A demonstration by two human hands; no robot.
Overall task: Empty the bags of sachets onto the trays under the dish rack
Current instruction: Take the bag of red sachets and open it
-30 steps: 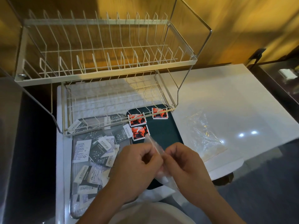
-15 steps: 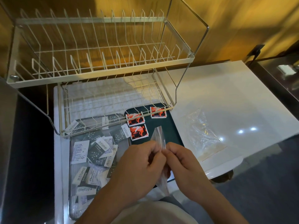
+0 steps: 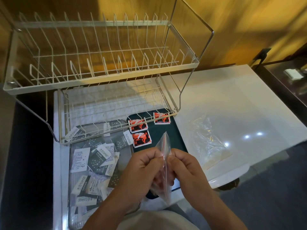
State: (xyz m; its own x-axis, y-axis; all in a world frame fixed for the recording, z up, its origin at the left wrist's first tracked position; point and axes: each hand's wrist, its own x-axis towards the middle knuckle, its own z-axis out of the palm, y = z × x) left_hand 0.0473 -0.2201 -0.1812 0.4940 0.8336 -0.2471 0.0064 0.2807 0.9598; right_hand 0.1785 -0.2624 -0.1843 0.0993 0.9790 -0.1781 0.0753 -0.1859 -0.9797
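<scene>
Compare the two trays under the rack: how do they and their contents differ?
The clear tray on the left is see-through; the dark green tray beside it is opaque. The clear tray holds a jumbled, overlapping heap of grey-and-white sachets; the green tray shows only three red sachets, lying flat and separate. The clear tray is mostly covered; much of the green tray is bare. Both sit partly under the dish rack.

We can't read the clear bag [image 3: 164, 156] contents behind our hands, dish rack [image 3: 99, 80] is cropped left (sachet [image 3: 93, 165] print too small).
</scene>
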